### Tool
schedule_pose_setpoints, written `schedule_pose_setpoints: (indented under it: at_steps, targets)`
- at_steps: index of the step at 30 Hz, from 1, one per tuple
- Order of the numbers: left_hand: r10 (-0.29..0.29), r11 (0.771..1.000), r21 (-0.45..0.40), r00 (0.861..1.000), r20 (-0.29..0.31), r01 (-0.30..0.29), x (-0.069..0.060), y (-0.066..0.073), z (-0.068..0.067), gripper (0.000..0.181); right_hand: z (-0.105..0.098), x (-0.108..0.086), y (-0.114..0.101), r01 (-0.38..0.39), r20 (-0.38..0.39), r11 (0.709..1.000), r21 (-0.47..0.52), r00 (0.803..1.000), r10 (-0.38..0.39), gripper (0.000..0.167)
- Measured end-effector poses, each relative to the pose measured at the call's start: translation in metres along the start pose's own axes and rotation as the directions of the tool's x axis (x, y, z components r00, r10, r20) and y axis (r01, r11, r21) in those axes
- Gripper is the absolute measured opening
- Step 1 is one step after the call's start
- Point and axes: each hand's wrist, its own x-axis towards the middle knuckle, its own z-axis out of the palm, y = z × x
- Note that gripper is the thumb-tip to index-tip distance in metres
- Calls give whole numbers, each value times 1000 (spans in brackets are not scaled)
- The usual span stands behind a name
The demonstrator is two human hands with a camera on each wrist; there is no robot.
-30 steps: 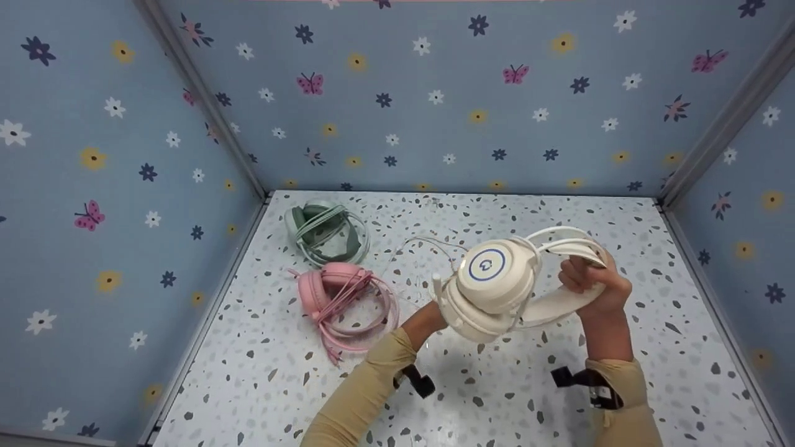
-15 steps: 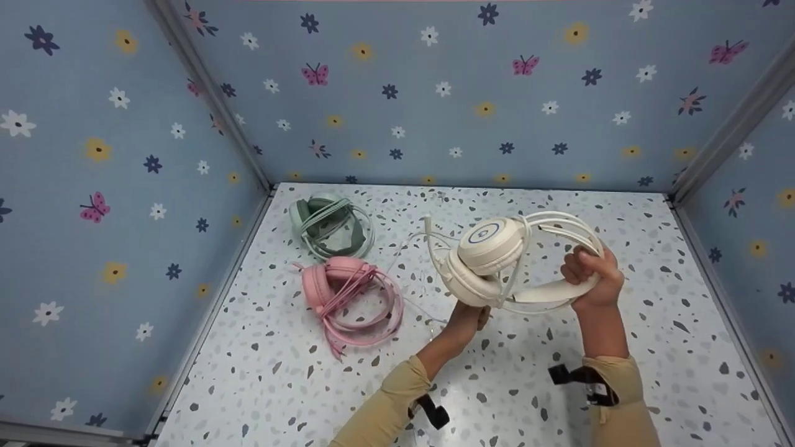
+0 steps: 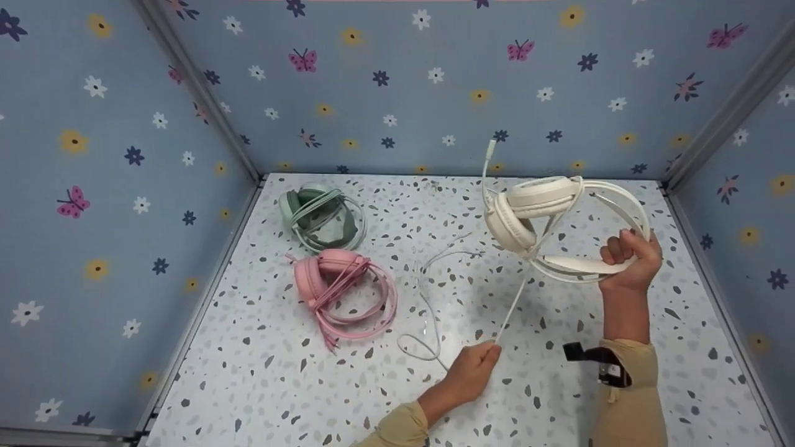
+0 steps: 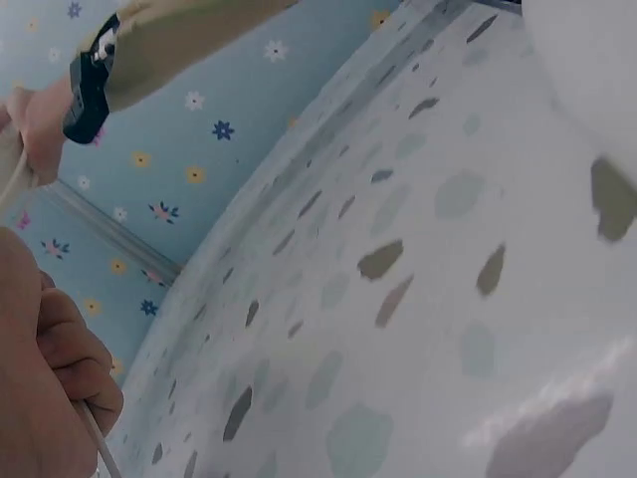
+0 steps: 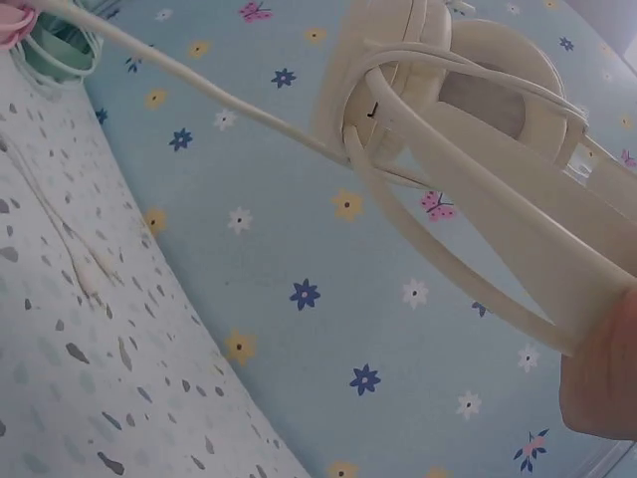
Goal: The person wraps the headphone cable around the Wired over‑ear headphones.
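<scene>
My right hand (image 3: pixel 632 261) grips the headband of white headphones (image 3: pixel 540 195), held up above the speckled table. Their microphone stalk points upward, and white cable is looped around the earcups and headband. Lower and to the left, my left hand (image 3: pixel 470 372) pinches the white cable (image 3: pixel 513 310), which runs taut from the earcups down to the fingers. Beyond that hand the loose cable (image 3: pixel 428 304) curls over the table to its split ends. In the right wrist view the headband (image 5: pixel 498 209) and the wrapped cable fill the upper right. Curled fingers (image 4: pixel 80 358) hold the cable in the left wrist view.
Pink headphones (image 3: pixel 345 292) with bundled cable lie left of the loose cable. Behind them are green headphones (image 3: pixel 323 217), also wrapped in their cable. Blue flowered panels (image 3: pixel 397 93) enclose the table (image 3: pixel 248 385) at the back and both sides.
The white headphones have risen and shifted right with my right hand. My left hand has left the earcups and come down toward the front, drawing a length of cable straight.
</scene>
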Motion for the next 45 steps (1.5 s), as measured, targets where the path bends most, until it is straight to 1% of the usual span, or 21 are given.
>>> schedule_pose_setpoints:
  at_steps: [3, 5, 6, 8, 10, 12, 14, 16, 17, 20, 22, 24, 26, 30, 33, 35, 37, 38, 41, 44, 45]
  targets:
    - [38, 995, 92, 999, 6, -38, -11, 8, -7, 39, -2, 4, -1, -15, -58, 1000, -8, 998, 15, 17]
    - [49, 991, 121, 998, 31, -53, -19, 10, -13, 40, -4, 6, -5, -11, -118, 1000, 2, 993, 11, 12]
    - [49, 990, 129, 998, 41, -54, -22, 11, -17, 41, -6, 8, -7, -3, -154, 1000, 5, 988, 3, 12]
    - [57, 985, 164, 998, 41, -63, -29, 14, -26, 40, -10, 9, -11, 11, -221, 999, -31, 975, -18, 15]
    - [73, 977, 197, 997, 25, -77, -33, 21, -37, 40, -16, 8, -12, 1, -279, 997, -80, 960, -23, 23]
    - [101, 962, 252, 995, 7, -100, -36, 29, -47, 40, -22, 5, -12, -29, -327, 993, -115, 945, -11, 24]
    - [133, 944, 304, 991, 16, -131, -37, 36, -53, 39, -27, 2, -9, -44, -345, 986, -162, 939, -15, 19]
    - [149, 935, 321, 988, 41, -154, -38, 43, -59, 40, -31, 0, -6, -37, -350, 978, -204, 936, -38, 16]
    - [153, 930, 330, 987, 54, -162, -38, 46, -61, 40, -32, -1, -4, -29, -342, 971, -237, 938, -55, 18]
    - [161, 904, 388, 983, 84, -181, -37, 56, -70, 42, -33, -4, 1, -14, -313, 940, -340, 944, -99, 27]
    - [158, 878, 438, 981, 112, -192, -36, 65, -79, 42, -32, -7, 5, -14, -295, 912, -409, 948, -118, 26]
    - [165, 833, 510, 976, 141, -214, -33, 74, -89, 42, -30, -10, 8, -12, -270, 880, -475, 954, -132, 25]
    - [168, 792, 560, 969, 183, -243, -29, 84, -100, 41, -28, -13, 9, 0, -233, 837, -547, 960, -153, 24]
    - [208, 711, 619, 940, 269, -334, -20, 105, -122, 40, -26, -21, 10, 17, -171, 754, -656, 970, -171, 25]
    - [252, 650, 647, 916, 312, -399, -10, 123, -136, 39, -26, -26, 6, 15, -138, 691, -723, 977, -165, 23]
    - [283, 608, 668, 903, 323, -429, -3, 136, -146, 37, -26, -28, 5, 4, -124, 668, -744, 982, -145, 22]
    - [317, 569, 688, 892, 324, -451, 5, 148, -155, 36, -28, -30, 5, -2, -96, 650, -760, 989, -110, 21]
    - [334, 550, 696, 886, 322, -461, 10, 154, -159, 35, -28, -32, 6, -6, -82, 650, -760, 993, -87, 20]
    - [394, 477, 731, 862, 319, -488, 23, 170, -170, 34, -29, -36, 8, -7, -19, 663, -749, 1000, -12, 17]
    - [457, 413, 745, 827, 327, -523, 38, 183, -178, 29, -28, -40, 11, -7, 55, 673, -740, 996, 71, 15]
    - [476, 396, 745, 814, 333, -536, 43, 186, -181, 27, -27, -41, 12, -10, 77, 677, -736, 992, 99, 14]
